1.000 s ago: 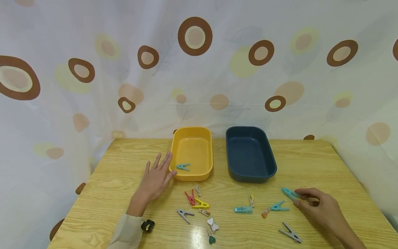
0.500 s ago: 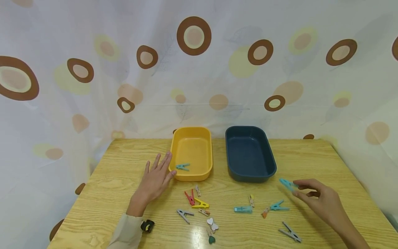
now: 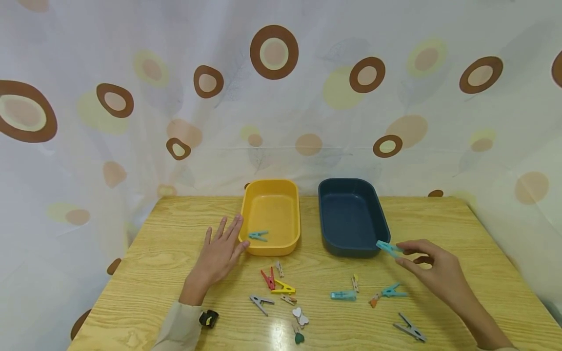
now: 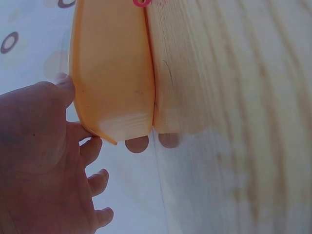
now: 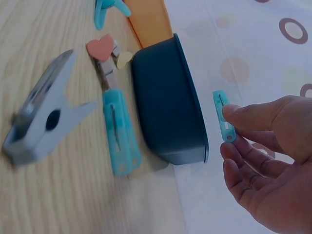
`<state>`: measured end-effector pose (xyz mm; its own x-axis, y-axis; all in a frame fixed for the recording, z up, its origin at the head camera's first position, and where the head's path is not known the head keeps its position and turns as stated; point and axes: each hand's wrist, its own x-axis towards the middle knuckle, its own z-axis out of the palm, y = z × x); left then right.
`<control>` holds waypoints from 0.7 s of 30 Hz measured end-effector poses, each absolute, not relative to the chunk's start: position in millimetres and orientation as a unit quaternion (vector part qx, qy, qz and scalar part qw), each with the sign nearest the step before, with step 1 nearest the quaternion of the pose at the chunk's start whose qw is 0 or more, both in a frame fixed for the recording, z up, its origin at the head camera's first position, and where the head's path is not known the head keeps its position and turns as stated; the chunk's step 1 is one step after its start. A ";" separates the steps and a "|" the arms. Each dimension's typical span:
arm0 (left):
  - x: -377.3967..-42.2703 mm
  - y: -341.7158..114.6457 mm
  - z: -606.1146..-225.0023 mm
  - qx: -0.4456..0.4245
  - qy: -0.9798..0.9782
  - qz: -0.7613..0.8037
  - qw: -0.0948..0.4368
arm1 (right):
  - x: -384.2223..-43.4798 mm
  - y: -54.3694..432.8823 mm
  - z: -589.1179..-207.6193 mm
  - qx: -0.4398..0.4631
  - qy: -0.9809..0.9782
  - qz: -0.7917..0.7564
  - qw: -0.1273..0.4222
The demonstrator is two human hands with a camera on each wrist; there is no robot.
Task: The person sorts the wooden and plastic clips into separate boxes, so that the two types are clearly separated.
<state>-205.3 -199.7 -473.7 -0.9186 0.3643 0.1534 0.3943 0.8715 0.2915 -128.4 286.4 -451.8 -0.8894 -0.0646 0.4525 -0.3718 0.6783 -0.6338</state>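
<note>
Right hand (image 3: pixel 441 273) pinches one of four turquoise clothespins (image 3: pixel 385 246)

It is near the front right corner of the navy tray (image 3: pixel 351 219). A second lies in the yellow tray (image 3: pixel 272 212), whose rim the left hand (image 3: pixel 217 257) touches, fingers spread. Two more share the tabletop (image 3: pixel 439 224) with two grey clothespins (image 3: pixel 417 334), one red clothespin (image 3: pixel 271 285) and one yellow clothespin (image 3: pixel 287 290).

Even light fills the head view, glare spots the near table (image 3: pixel 311 273), and the right wrist view looks dimmer.
</note>
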 end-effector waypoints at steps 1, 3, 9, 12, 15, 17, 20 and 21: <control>-205.2 -199.7 -473.7 -0.196 -0.966 -0.160 0.047 | -129.9 283.5 -450.9 0.127 -0.893 0.383 0.201; -205.1 -199.7 -473.6 -0.196 -0.966 -0.162 0.046 | -133.0 278.0 -448.9 0.136 -0.890 0.385 0.203; -205.2 -200.0 -474.1 -0.196 -0.966 -0.165 0.043 | -144.1 263.3 -443.8 0.159 -0.884 0.386 0.211; -205.8 -200.3 -474.4 -0.197 -0.965 -0.165 0.044 | -150.5 256.2 -443.1 0.171 -0.881 0.387 0.213; -206.3 -200.3 -474.3 -0.198 -0.965 -0.168 0.047 | -156.0 248.5 -442.9 0.179 -0.879 0.386 0.214; -206.3 -200.4 -474.2 -0.199 -0.964 -0.168 0.048 | -159.2 243.0 -442.5 0.183 -0.881 0.382 0.213; -206.3 -200.6 -474.4 -0.200 -0.965 -0.166 0.048 | -164.0 235.3 -441.9 0.187 -0.884 0.373 0.212; -206.2 -200.7 -474.5 -0.200 -0.965 -0.164 0.048 | -165.6 232.7 -441.5 0.188 -0.885 0.370 0.211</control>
